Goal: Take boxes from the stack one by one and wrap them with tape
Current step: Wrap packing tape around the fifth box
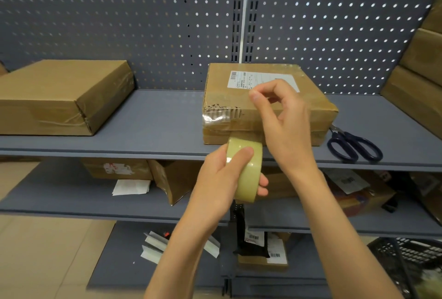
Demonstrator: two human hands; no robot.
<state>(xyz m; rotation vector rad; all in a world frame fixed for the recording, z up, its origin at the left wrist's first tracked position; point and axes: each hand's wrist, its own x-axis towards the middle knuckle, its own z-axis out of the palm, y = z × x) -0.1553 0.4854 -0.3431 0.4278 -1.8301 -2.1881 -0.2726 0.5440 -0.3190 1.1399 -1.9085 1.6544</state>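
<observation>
Shelf (155,117): grey board running under and beyond both my hands; it carries every item below.
Stack (416,78): plain boxes piled to the right of my right hand, at the frame edge.
Wrapped box (55,97): well to the left of my left hand, film already around it.
Labelled box (239,97): directly behind my hands, a torn patch at its near left corner under clear tape; this is the box in work.
Scissors (354,145): flat on the shelf just right of my right wrist.
Tape roll (246,169): below the box front, in my left hand.
Left hand (222,174): curled around the roll, thumb on its outer face, fingers through the core.
Right hand (284,119): raised above the roll, thumb and forefinger pinched together; 1 clear strip probably runs between them, but I cannot tell.
Risk: if the pull goes crooked, the strip may fold onto itself or land off the torn corner; a loose left grip would let the roll spin free.
</observation>
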